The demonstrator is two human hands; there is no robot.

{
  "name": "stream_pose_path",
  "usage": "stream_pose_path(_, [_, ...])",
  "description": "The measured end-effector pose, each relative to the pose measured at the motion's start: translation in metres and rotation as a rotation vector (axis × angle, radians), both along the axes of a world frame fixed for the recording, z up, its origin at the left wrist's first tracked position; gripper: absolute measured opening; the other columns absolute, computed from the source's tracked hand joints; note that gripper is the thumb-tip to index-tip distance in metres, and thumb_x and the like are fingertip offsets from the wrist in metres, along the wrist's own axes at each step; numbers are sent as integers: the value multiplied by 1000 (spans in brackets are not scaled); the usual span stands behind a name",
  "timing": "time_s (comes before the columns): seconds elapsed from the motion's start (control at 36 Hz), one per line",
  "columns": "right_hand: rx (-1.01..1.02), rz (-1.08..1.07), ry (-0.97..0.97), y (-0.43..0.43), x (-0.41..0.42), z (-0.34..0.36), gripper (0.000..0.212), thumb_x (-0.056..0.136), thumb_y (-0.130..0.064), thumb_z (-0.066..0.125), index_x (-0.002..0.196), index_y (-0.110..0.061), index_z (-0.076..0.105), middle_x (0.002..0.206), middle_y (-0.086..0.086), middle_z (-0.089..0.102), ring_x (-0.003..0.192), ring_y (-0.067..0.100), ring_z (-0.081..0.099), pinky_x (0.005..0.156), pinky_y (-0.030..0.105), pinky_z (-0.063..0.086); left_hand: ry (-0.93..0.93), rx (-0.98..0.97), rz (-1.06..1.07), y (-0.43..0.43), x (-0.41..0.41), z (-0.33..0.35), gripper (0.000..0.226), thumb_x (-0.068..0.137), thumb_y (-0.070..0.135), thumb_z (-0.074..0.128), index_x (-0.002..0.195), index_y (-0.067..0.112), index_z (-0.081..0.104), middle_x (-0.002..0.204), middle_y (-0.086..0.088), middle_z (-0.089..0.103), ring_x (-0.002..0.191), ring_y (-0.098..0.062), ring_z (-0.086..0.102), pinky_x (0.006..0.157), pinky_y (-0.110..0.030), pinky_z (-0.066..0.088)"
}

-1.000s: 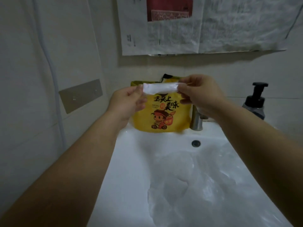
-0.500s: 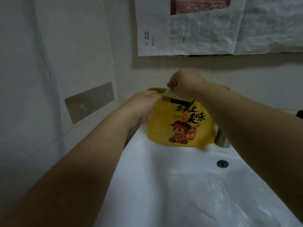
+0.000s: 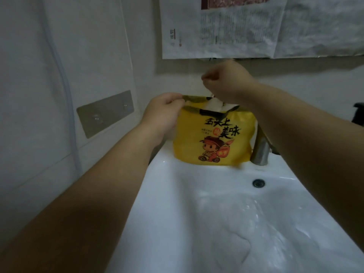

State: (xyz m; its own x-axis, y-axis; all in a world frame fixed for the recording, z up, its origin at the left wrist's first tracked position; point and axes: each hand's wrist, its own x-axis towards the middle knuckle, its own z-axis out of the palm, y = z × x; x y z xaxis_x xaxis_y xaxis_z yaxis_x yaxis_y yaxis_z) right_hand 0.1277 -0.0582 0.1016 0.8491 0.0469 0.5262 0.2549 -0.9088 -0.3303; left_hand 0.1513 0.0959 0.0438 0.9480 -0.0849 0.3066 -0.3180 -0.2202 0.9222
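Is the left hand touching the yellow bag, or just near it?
Touching. The head view shows the left hand pinching the top rim of the yellow bag at its left corner, with no gap.

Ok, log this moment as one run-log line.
left hand pinches yellow bag rim | right hand curled above opening, grip unclear | white packet sticks out of bag | bag on sink ledge beside tap

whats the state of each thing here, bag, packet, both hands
yellow bag: upright on the sink ledge, top open
white packet: sticking out of the bag's top
left hand: grips the bag's rim
right hand: fingers curled above the bag, hold unclear
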Motion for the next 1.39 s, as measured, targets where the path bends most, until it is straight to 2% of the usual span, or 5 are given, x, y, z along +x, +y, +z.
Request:
stream_pose_path(0.28, [142, -27, -66, -5, -93, -56, 27, 95, -23, 52, 115, -17, 68, 85, -2, 66, 62, 13, 55, 44, 12, 37, 75, 30, -116, -13, -75, -32, 9, 96, 23, 57, 100, 22, 65, 86, 6, 61, 81, -9, 58, 64, -21, 45])
stream_pose_path(0.64, [326, -222, 488, -46, -175, -192, 37, 92, -19, 58, 127, -13, 60, 127, 7, 60, 93, 19, 57, 84, 27, 48, 518, 733, -351, -62, -158, -150, 68, 92, 26, 62, 150, 16, 27, 148, -8, 36, 123, -30, 46, 94, -39, 49])
stream_pose_path(0.78, [525, -154, 742, -39, -183, -212, 62, 91, -21, 64, 146, -14, 36, 133, 10, 48, 95, 21, 55, 70, 27, 54, 683, 633, -322, -58, -156, -164, 31, 87, 12, 69, 112, 2, 52, 88, -11, 60, 68, -16, 59, 56, -24, 50])
stream_pose_path(1.19, [686, -154, 634, -38, -161, -214, 18, 93, 2, 47, 95, -10, 61, 102, 7, 57, 80, 21, 56, 65, 29, 55, 249, 568, -180, -46, -127, -166, 83, 82, 19, 75, 151, 24, 28, 152, -5, 31, 132, -26, 41, 99, -33, 44])
stream_pose_path(1.39, [873, -104, 503, -39, -161, -203, 25, 88, 5, 42, 106, 7, 60, 106, 22, 63, 99, 39, 62, 91, 57, 49, 127, 340, -233, -50, -124, -164, 50, 85, 24, 73, 131, 26, 54, 99, 5, 63, 88, -12, 63, 69, -16, 45])
